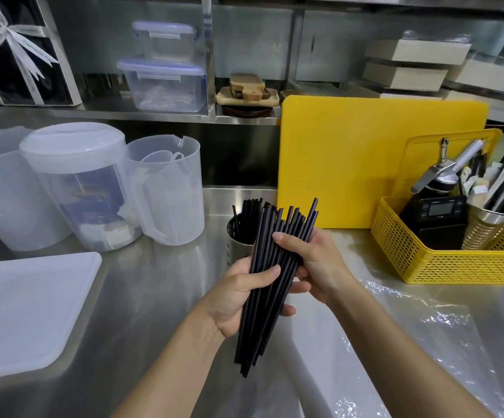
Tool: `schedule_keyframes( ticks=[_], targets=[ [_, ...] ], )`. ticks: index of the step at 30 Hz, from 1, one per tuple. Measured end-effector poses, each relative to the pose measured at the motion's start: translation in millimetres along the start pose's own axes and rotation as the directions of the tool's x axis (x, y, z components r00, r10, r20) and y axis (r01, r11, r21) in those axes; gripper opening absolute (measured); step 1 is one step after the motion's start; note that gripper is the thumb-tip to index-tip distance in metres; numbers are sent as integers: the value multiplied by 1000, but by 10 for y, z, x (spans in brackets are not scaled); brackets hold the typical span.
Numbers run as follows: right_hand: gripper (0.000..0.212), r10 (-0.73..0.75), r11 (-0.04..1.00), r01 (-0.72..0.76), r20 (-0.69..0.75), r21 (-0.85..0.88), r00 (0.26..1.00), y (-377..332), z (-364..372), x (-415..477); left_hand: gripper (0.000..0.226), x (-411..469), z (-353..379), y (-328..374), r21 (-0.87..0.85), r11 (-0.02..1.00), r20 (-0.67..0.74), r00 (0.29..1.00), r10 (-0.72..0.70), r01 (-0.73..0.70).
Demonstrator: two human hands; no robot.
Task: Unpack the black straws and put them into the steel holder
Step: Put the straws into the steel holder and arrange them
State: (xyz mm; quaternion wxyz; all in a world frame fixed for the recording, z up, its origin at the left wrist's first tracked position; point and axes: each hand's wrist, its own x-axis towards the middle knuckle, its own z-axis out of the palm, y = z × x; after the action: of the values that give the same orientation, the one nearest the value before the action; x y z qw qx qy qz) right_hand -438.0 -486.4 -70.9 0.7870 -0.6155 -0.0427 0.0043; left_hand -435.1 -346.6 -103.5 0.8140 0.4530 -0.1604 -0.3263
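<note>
Left hand (238, 292) and right hand (311, 260): both closed around one bundle of black straws (270, 267), tilted, centre frame. Steel holder (240, 247): directly behind, holding a few straws. Clear plastic wrapper (395, 321): on steel counter (142, 297), lower right.

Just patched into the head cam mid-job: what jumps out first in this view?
Dead centre, the left hand and right hand together grip a bundle of black straws above the steel counter. Just behind the bundle stands the steel holder, with at least one straw in it. The bright yellow cutting board leaning at the back right and the yellow basket beside it catch the eye next.
</note>
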Motion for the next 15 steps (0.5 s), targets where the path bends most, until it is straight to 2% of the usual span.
schedule_keyframes(
  ticks=[5,12,15],
  targets=[
    [6,-9,1000,8,-14,-6,1000,36,37,39,29,13,-58,-25,14,1000,-12,1000,5,-5],
    [10,57,997,-57,-12,56,998,48,16,81,33,-6,-143,-46,-7,1000,17,1000,8,-8],
    [18,51,998,-51,-5,25,999,19,-9,108,33,-15,-163,-47,16,1000,17,1000,10,-10]
  ],
)
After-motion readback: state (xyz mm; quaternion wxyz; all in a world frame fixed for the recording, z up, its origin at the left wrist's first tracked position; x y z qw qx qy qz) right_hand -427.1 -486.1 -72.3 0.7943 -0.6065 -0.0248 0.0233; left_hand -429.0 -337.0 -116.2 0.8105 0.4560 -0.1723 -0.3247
